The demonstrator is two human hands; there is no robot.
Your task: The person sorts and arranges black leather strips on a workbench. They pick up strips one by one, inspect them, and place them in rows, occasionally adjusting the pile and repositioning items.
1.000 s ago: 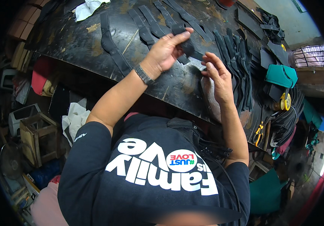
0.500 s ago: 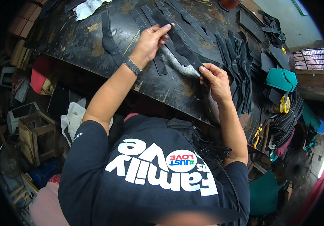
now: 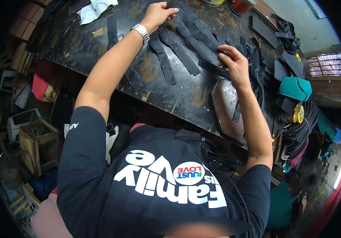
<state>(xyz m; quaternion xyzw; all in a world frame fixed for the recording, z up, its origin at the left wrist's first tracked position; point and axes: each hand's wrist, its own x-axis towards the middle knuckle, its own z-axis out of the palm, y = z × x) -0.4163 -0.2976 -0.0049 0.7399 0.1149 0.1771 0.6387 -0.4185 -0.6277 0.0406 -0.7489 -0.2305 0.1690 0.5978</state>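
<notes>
Several black straps, each with a wider padded middle, lie side by side on a dark worktable. High on the table, my left hand pinches the upper end of one black strap that lies along the row. My right hand hovers by the lower ends of the rightmost straps, thumb and forefinger apart. Beneath its fingers a dark strip crosses the edge of a shiny metal plate. Another strap lies apart on the left.
Bundled black strips are heaped right of my right hand. Beyond them are a teal piece and a yellow tape roll. A red can and a white cloth rest toward the back. A wooden stool stands at left.
The strap stretched between my hands has been lowered into the row. My left hand has moved up and away; my right has shifted up and right, uncovering the metal plate.
</notes>
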